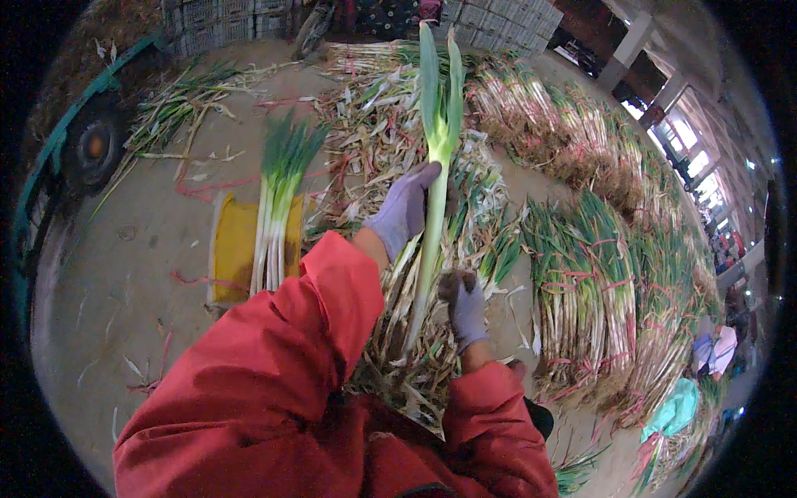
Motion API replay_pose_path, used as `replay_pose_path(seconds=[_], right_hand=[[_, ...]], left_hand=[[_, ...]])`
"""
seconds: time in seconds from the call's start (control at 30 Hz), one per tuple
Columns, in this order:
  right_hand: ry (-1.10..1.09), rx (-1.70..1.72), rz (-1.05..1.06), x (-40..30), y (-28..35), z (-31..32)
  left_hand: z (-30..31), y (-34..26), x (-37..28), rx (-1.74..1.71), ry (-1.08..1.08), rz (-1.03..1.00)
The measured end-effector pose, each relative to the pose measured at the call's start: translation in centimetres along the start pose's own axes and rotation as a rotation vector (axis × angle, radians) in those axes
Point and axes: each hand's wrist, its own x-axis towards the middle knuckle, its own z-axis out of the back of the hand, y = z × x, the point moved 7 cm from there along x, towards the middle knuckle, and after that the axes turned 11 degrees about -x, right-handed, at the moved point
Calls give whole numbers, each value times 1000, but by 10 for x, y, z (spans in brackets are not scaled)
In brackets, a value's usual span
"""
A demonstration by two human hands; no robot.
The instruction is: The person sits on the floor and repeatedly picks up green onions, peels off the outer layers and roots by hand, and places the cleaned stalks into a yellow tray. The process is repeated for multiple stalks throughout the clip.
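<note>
A long green onion [436,199] stands nearly upright in front of me, its green leaves pointing away and its white end towards my body. My left hand [408,202], in a dirty lilac glove, is closed around the upper stalk just below the leaves. My right hand [464,305], gloved alike, is curled just right of the lower stalk, apart from it; whether anything is inside its fingers is hidden. Under both hands lies a heap of loose onions and stripped dry leaves [373,143]. To the left, several cleaned onions [277,205] rest across a yellow support [236,239].
Tied onion bundles [585,286] stand at the right, with more rows [560,124] behind. A green-framed cart with a wheel [93,149] is at the far left. Stacked crates [498,25] line the back. Another person [715,350] is at the right, near a green plastic bag [672,408].
</note>
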Motion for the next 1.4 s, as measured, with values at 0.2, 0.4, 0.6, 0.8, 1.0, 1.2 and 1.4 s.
replay_pose_path(seconds=[0.2, 0.4, 0.6, 0.8, 1.0, 1.2, 1.4], right_hand=[[-115, 212, 270, 51, 182, 38], [-86, 44, 263, 65, 171, 27], [-53, 395, 219, 55, 146, -3], [-420, -9, 496, 20, 149, 18], [-232, 242, 382, -5, 145, 12], [229, -20, 151, -55, 112, -1], [794, -909, 343, -155, -68, -9]], left_hand=[[6, 26, -8, 199, 65, 66], [-8, 32, -15, 24, 53, 277], [16, 8, -4, 220, -24, 35], [14, 14, -2, 389, -16, 75], [16, 14, 2, 146, -144, 141], [37, -19, 12, 143, -287, -16], [57, -91, 4, 212, -361, -297]])
